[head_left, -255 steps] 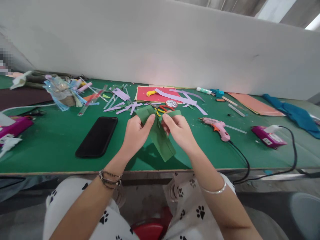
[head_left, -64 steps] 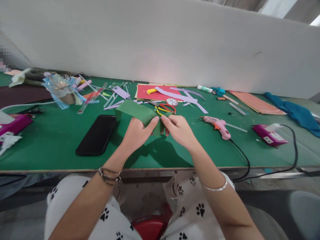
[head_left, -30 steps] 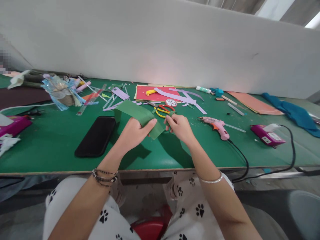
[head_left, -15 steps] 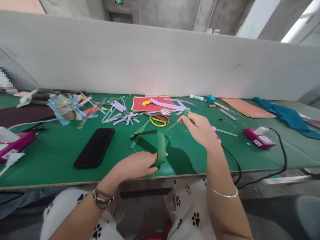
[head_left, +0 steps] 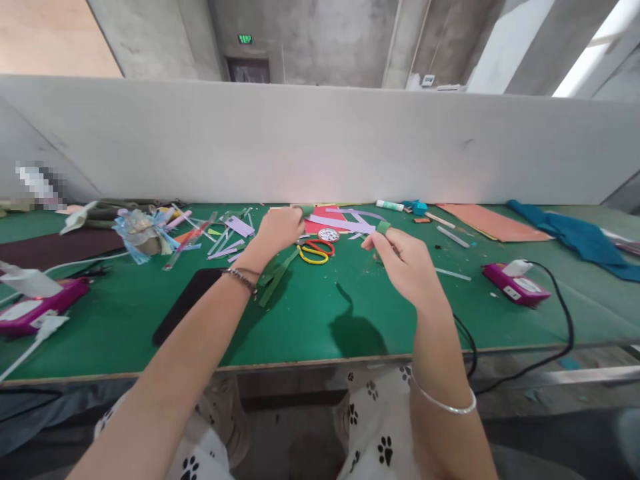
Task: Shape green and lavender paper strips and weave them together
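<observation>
My left hand [head_left: 279, 228] reaches forward over the green table [head_left: 320, 327], its fingers closed on a piece of green paper [head_left: 306, 211] near the red sheet [head_left: 320, 220]. Green paper strips [head_left: 276, 272] trail below that hand onto the table. My right hand [head_left: 406, 261] is held up above the table and pinches a small green paper end [head_left: 383, 227] between thumb and fingers. Yellow and red scissors [head_left: 315, 252] lie between the two hands.
A black phone [head_left: 184, 305] lies under my left forearm. Lilac paper strips [head_left: 345, 224] and scraps lie at the back. A magenta device [head_left: 515, 287] with a black cable sits right, another [head_left: 35, 307] left. A teal cloth [head_left: 575, 233], an orange sheet [head_left: 493, 223] and a white partition [head_left: 320, 147] lie beyond.
My left hand has gone from the table's near edge forward to the red sheet, taking the green paper with it. My right hand stays raised, pinching its green end. The view has tilted up.
</observation>
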Available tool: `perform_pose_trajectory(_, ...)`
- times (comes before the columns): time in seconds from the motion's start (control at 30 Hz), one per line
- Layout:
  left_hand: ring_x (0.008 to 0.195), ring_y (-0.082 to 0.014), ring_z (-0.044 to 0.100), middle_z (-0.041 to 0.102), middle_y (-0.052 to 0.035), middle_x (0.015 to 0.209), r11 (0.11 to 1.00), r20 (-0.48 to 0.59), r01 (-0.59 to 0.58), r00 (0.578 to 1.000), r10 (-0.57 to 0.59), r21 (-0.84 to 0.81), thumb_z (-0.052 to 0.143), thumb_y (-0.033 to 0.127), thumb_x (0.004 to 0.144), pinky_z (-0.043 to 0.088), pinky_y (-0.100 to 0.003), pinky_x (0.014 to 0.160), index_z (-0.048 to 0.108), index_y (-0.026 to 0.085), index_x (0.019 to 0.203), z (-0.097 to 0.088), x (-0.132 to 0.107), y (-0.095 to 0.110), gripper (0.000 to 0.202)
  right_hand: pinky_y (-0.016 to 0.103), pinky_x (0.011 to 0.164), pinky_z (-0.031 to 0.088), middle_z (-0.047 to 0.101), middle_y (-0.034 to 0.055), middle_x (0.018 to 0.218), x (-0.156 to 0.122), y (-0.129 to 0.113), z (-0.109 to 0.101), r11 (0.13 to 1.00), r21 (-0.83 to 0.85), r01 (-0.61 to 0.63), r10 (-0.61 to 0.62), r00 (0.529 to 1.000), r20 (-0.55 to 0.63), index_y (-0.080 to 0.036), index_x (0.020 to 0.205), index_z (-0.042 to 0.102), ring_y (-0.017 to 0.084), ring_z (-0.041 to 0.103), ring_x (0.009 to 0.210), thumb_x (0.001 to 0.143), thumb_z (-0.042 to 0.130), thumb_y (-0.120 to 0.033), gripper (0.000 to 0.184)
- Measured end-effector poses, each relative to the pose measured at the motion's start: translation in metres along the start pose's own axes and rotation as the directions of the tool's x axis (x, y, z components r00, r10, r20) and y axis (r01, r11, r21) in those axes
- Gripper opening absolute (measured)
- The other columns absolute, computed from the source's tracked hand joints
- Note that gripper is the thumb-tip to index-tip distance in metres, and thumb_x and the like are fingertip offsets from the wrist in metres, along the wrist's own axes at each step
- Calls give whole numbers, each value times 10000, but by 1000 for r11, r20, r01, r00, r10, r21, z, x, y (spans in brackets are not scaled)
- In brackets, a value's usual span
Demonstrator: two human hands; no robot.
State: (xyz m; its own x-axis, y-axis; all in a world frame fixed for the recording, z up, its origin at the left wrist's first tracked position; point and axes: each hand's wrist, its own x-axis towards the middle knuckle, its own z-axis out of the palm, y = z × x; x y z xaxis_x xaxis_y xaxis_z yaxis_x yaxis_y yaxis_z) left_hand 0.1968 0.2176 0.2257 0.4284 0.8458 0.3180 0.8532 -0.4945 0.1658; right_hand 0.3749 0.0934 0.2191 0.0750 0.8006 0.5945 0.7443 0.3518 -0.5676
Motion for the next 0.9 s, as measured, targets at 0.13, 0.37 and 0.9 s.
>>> perform_pose_trajectory(0.13, 914, -263, 582, 595, -189, 984, 997, -288, 31, 957, -7, 76, 236, 209, 891, 398, -365, 784, 419, 63, 1180, -7, 29, 11, 373, 237, 593, 361, 579, 3, 643, -1, 1, -5, 1000, -15, -14, 14, 1000, 16, -169, 664, 564, 120, 535, 606, 848, 387, -289, 282)
perform_pose_trajectory(0.37, 932, -235, 579, 612, -110, 966, 979, 227, -128, 970, 90, 161, 440, 177, 851, 448, -378, 783, 542, 142, 1072, 45, 25, 16, 246, 250, 624, 366, 614, 22, 692, -2, 3, -7, 998, -57, -30, 34, 996, 78, -176, 613, 510, 138, 549, 658, 842, 385, -300, 289)
perform_pose_trajectory(0.9, 965, -190, 543, 621, -61, 994, 596, 199, -189, 828, 524, -781, 555, 345, 716, 416, -290, 842, 569, 165, 992, 18, -90, 33, 329, 227, 610, 400, 553, 10, 679, -10, -23, -7, 940, 326, 101, -295, 721, 627, -161, 726, 560, 95, 509, 633, 878, 342, -288, 295)
